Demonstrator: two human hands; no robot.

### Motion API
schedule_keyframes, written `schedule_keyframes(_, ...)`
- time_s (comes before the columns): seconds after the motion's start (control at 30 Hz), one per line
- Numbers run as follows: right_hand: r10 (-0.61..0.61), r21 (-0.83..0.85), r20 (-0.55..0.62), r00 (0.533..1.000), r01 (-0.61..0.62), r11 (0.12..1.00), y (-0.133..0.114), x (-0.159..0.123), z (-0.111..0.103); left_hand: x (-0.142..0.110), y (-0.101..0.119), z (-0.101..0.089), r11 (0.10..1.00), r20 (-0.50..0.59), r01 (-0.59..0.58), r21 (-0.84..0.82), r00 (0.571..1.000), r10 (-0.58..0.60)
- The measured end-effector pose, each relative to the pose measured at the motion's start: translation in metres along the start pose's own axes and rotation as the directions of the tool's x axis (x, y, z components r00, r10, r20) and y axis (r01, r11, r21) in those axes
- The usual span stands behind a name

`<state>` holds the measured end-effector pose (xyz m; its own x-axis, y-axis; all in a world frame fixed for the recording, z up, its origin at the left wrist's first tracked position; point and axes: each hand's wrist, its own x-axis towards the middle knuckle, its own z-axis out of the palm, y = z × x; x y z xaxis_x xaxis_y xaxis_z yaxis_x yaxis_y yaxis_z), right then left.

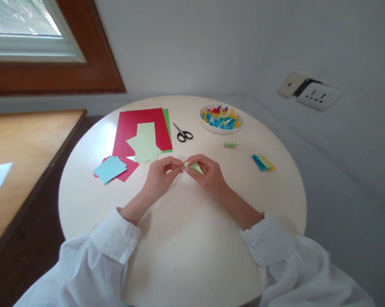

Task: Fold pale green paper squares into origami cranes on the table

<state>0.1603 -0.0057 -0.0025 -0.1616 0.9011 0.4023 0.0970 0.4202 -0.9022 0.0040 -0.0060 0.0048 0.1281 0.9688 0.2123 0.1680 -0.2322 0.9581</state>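
Observation:
Over the middle of the round white table (pixel 186 238), my left hand (pixel 162 175) and my right hand (pixel 208 171) meet. Both pinch a small folded piece of pale green paper (pixel 195 167). My right fingers wrap most of it; my left fingertips grip its left tip. Both hands are closed. A finished pale green folded figure (pixel 231 144) lies on the table beyond my right hand.
Red sheets (pixel 141 128) with pale green squares (pixel 144 144) and a light blue square (pixel 110 169) lie at the left. Black scissors (pixel 182 134) lie behind my hands. A white dish (pixel 221 119) holds several coloured folded figures. A small paper stack (pixel 263 162) lies right.

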Motion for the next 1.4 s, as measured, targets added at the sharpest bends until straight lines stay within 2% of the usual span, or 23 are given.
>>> schedule_keyframes(0.2,-0.015,-0.059,-0.061,0.998,0.011,0.998,-0.002,-0.001,-0.001,0.001,0.009,-0.001,0.992,0.059,0.113,-0.06,0.992,-0.109)
schedule_keyframes(0.53,-0.088,-0.155,-0.055,0.995,0.079,0.985,0.0,-0.002,-0.004,0.003,0.016,-0.004,0.973,0.144,0.185,-0.138,0.976,-0.165)
schedule_keyframes(0.83,-0.124,-0.16,-0.028,0.992,0.118,0.98,0.004,-0.003,-0.005,0.003,0.012,-0.007,0.992,0.111,0.124,-0.031,0.987,-0.119)
schedule_keyframes(1.13,-0.13,-0.232,-0.035,0.991,0.119,0.965,0.005,-0.002,-0.004,0.003,0.01,-0.003,0.988,0.072,0.148,-0.038,0.987,-0.145)
schedule_keyframes(1.4,-0.183,-0.27,-0.057,0.982,0.161,0.949,0.003,-0.002,-0.004,0.001,0.015,-0.002,0.971,0.061,0.2,-0.133,0.979,-0.194)
